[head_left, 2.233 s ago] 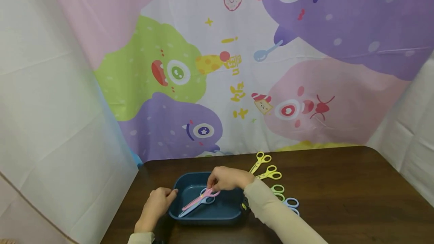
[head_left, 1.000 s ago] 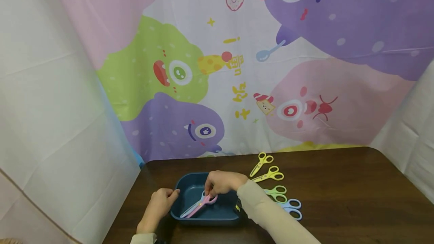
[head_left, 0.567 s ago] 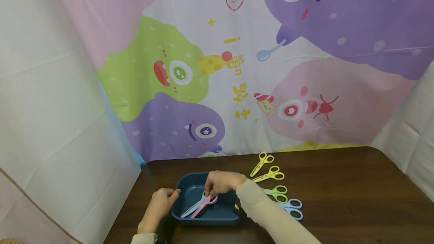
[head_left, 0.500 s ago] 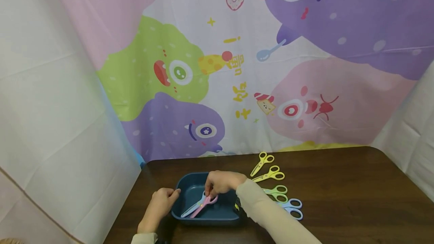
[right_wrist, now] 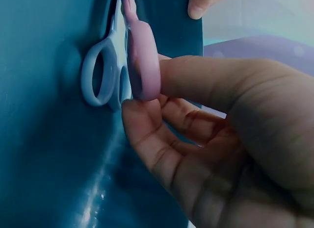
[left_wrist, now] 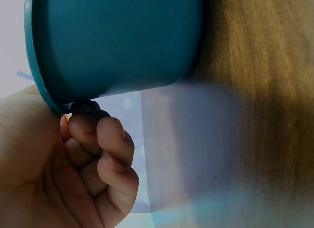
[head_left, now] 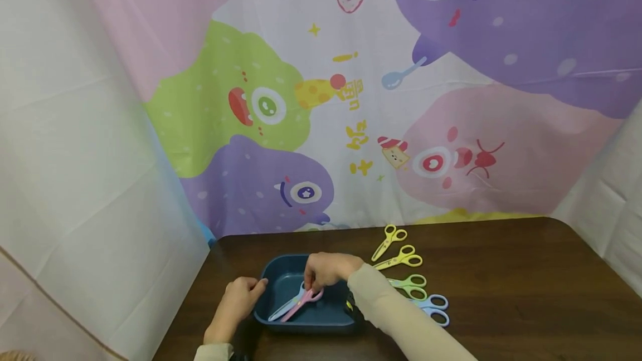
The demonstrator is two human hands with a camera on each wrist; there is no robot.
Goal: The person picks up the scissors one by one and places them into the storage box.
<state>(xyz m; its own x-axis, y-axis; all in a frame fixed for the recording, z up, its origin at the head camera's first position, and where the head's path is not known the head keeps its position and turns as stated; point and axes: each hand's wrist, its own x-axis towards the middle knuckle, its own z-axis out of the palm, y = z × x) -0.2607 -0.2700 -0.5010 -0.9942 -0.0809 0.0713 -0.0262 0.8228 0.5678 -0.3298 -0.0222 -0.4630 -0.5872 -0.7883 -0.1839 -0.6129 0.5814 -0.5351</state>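
Note:
In the head view a dark blue-green rectangular tray point(head_left: 331, 316) sits on the table. My left hand point(head_left: 238, 304) grips its left rim, thumb on top and fingers curled against the outer wall point(left_wrist: 117, 46) in the left wrist view. My right hand point(head_left: 332, 269) reaches inside the tray and pinches the handle of pink scissors point(head_left: 299, 306) between thumb and fingers. Their blades point toward the tray's near left corner. Blue scissors point(head_left: 282, 311) lie in the tray right beside them; in the right wrist view their handle loops point(right_wrist: 88, 81) appear left of the pink handle point(right_wrist: 149, 61).
Right of the tray, on the brown table point(head_left: 501, 283), lie two yellow scissors point(head_left: 385, 243), green scissors point(head_left: 416, 283) and more blue scissors point(head_left: 435, 311), the latter partly behind my right sleeve point(head_left: 396, 311). A cartoon-printed curtain point(head_left: 361, 194) hangs along the table's far edge.
The pink scissors have come down into the tray, their tips swinging from over the blue blades to the blades' right. My right hand has shifted slightly with them. My left hand stays on the rim.

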